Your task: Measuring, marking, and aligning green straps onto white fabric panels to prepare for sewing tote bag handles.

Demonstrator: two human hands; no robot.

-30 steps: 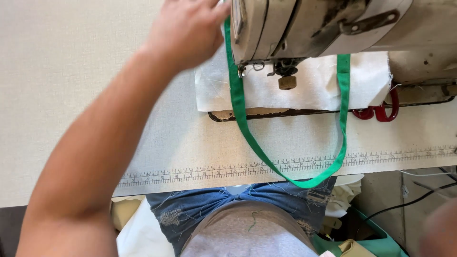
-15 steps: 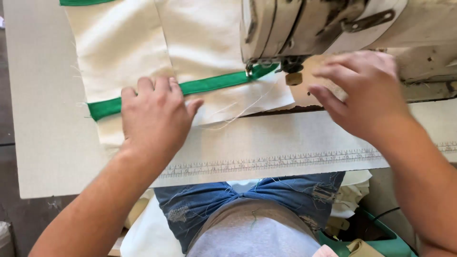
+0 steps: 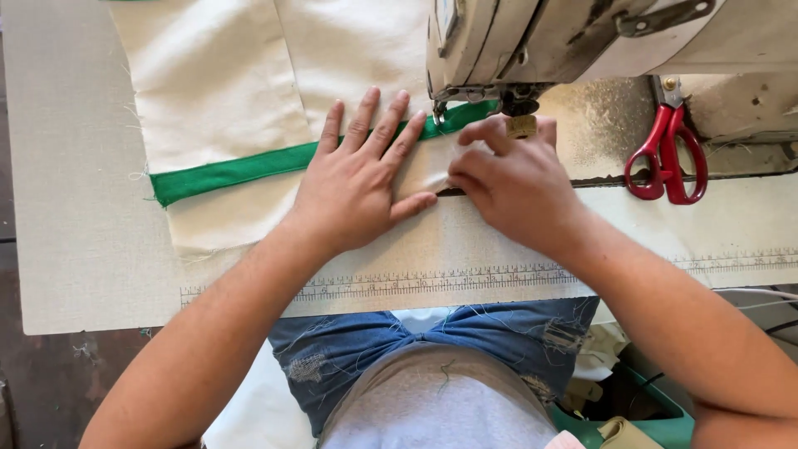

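Both forearms are bare from the lower edge of the picture up to the wrists, with no sleeve, watch or bracelet on them. The left hand (image 3: 357, 187) and the right hand (image 3: 515, 179) wear no gloves and no rings that can be made out; the fingernails are short and plain. On the lap are blue denim shorts (image 3: 432, 349), frayed and ripped, with loose threads lying on them. Above the shorts shows a light grey shirt (image 3: 440, 407).
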